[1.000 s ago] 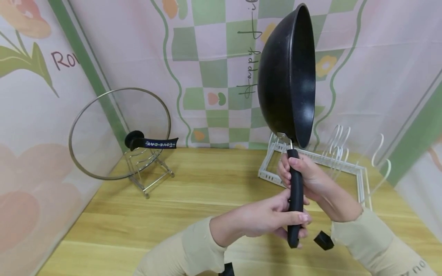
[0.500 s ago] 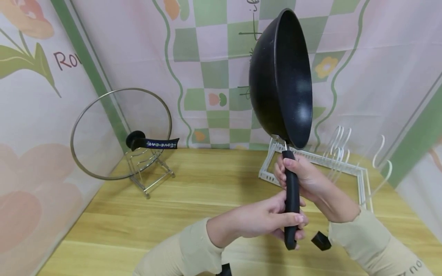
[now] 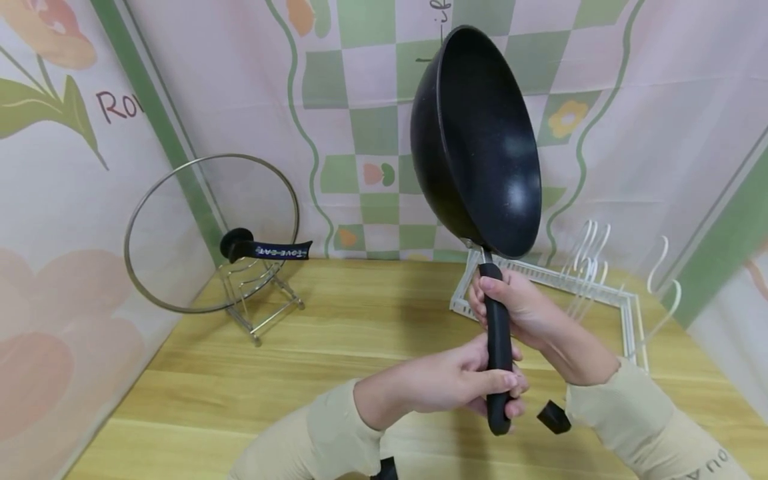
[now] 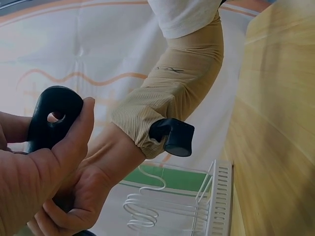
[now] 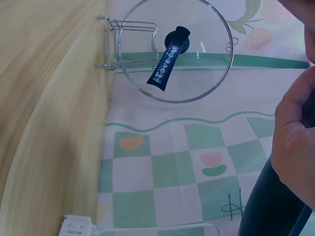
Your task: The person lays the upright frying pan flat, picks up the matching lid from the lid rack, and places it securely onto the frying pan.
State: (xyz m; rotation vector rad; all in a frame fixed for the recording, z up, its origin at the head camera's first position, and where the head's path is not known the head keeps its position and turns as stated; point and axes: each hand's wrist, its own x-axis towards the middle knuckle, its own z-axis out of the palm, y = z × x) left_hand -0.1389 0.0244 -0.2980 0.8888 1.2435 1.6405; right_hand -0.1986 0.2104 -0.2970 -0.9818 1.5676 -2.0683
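A black wok (image 3: pixel 492 147) is held up above the table, bowl at the top and its dark inside turned partly toward the head camera. My right hand (image 3: pixel 516 303) grips the upper part of the black wok handle (image 3: pixel 498 333), close under the bowl. Lower down, my left hand (image 3: pixel 462 383) holds the handle near its end, thumb across the front. In the left wrist view the handle's end (image 4: pixel 61 105), with its hanging hole, shows between the left thumb and fingers. Only part of the right hand (image 5: pixel 298 132) appears in the right wrist view, around the handle.
A glass lid (image 3: pixel 180 233) with a black knob and "LOVE EAT" tab stands in a wire stand (image 3: pixel 264 313) on the left of the wooden table (image 3: pixel 240 387). Behind the right arm lies a white rack (image 3: pixel 624 307) with wire loops. Patterned cloth walls (image 3: pixel 372 133) enclose the table.
The wok has tilted leftward and turned, so more of its inside faces the head camera. Both hands have shifted slightly left with the handle, keeping their hold.
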